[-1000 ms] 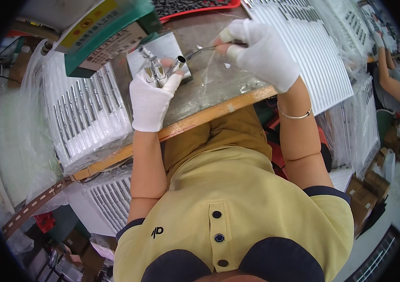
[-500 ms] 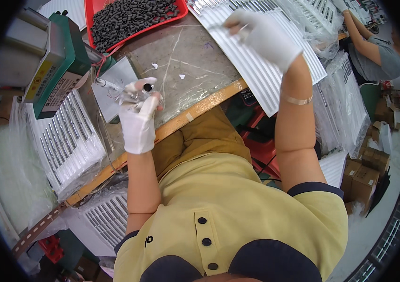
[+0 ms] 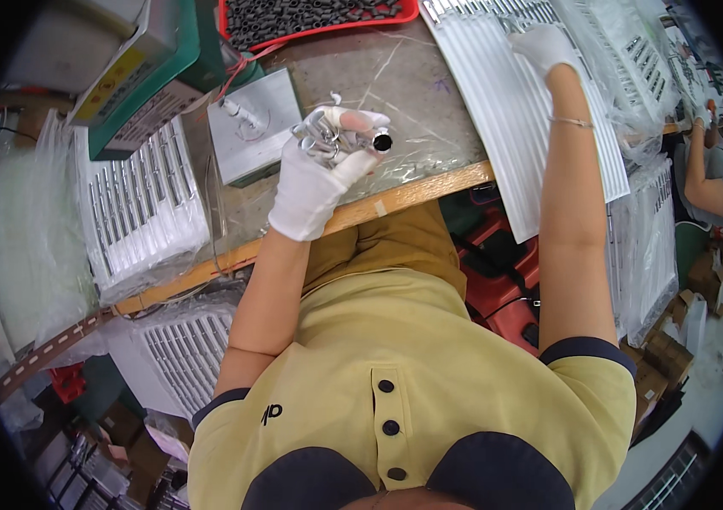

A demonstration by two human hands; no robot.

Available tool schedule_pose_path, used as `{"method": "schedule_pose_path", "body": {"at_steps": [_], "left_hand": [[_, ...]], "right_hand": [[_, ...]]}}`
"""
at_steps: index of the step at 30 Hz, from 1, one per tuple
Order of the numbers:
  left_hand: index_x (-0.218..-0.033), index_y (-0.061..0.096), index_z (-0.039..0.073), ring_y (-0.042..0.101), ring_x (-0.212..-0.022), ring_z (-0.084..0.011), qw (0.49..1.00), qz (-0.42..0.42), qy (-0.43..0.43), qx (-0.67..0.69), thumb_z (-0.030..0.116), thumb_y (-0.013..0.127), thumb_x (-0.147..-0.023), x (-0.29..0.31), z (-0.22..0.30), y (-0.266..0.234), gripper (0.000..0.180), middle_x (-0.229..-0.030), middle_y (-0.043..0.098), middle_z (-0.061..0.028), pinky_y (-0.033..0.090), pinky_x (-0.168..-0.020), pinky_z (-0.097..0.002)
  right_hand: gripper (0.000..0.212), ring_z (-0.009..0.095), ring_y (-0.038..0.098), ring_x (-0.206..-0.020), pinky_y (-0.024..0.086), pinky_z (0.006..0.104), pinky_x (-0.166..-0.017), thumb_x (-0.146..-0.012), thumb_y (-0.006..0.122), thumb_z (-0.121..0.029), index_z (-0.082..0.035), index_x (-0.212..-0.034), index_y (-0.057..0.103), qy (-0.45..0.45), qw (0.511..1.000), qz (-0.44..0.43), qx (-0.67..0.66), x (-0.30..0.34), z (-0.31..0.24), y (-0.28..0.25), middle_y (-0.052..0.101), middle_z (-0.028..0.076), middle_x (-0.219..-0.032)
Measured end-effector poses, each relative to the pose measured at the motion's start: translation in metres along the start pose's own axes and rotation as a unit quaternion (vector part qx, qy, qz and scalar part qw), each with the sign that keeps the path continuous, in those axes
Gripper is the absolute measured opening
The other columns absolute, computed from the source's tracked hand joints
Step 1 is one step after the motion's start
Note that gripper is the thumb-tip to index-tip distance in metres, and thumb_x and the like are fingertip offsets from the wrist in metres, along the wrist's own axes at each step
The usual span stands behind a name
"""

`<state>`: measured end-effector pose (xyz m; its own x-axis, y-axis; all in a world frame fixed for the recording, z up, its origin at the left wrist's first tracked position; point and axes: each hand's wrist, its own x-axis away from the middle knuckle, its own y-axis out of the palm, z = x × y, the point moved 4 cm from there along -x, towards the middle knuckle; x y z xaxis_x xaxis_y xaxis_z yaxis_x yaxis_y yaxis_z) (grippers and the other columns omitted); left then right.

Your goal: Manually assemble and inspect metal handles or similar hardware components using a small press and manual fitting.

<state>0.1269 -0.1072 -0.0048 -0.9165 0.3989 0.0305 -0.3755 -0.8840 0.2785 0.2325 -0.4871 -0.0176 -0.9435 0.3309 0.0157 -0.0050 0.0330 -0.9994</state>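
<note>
My left hand (image 3: 315, 183), in a white glove with bare fingertips showing, is closed around several short shiny metal tubes (image 3: 321, 143). One tube, with a round dark end (image 3: 382, 141), sticks out between thumb and fingers. My right hand (image 3: 542, 49), also gloved in white, is stretched far out over a white ribbed tray (image 3: 519, 127). Rows of slim metal pieces (image 3: 498, 10) lie at that tray's far end, near my right fingers. Those fingers are bent down and mostly hidden, so their grip is unclear.
A red tray (image 3: 327, 32) of small black tubular parts stands at the back. Left of my left hand are a green-edged machine (image 3: 200, 72) and a grey metal plate (image 3: 251, 153). Wrapped trays of metal rods (image 3: 136, 195) flank the table's wooden edge (image 3: 412, 189). Another person (image 3: 714, 183) works far right.
My right hand has moved further out over the ribbed tray. My left hand still holds the metal tubes. The whole view has shifted, with the table things now further right and higher.
</note>
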Motion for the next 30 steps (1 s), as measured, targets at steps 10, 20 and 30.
{"method": "schedule_pose_path", "body": {"at_steps": [10,20,30], "left_hand": [[-0.095,0.057,0.006,0.060,-0.080,-0.0122,0.997,0.015,0.060,-0.043,-0.003,0.070,-0.075,0.038,-0.006,-0.017,0.025,-0.098,0.064,-0.0075,0.049,-0.068,-0.0255],[-0.089,0.059,0.002,0.063,-0.083,-0.0126,0.989,0.045,0.139,0.011,-0.011,0.071,-0.073,0.070,0.011,-0.057,0.024,-0.094,0.064,-0.0078,0.054,-0.074,-0.0262],[-0.089,0.059,0.000,0.063,-0.082,-0.0125,0.988,0.044,0.138,-0.050,-0.009,0.072,-0.073,0.061,0.008,-0.060,0.023,-0.092,0.064,-0.0076,0.053,-0.073,-0.0256]], "right_hand": [[0.019,0.006,0.036,-0.047,0.032,0.0195,-0.048,-0.084,0.057,-0.018,-0.001,-0.090,0.055,-0.122,0.607,-0.148,-0.771,0.225,-0.180,-0.045,0.050,0.002,-0.067],[0.012,0.009,0.064,-0.069,0.047,0.0195,-0.056,-0.079,0.060,0.005,0.003,-0.090,0.059,-0.181,0.698,-0.062,-0.690,0.254,-0.219,-0.064,0.065,0.007,-0.077],[0.022,0.015,0.066,-0.063,0.052,0.0242,-0.057,-0.068,0.072,0.000,-0.006,-0.087,0.062,-0.314,0.811,0.124,-0.478,0.251,-0.230,-0.078,0.065,0.003,-0.068]]}}
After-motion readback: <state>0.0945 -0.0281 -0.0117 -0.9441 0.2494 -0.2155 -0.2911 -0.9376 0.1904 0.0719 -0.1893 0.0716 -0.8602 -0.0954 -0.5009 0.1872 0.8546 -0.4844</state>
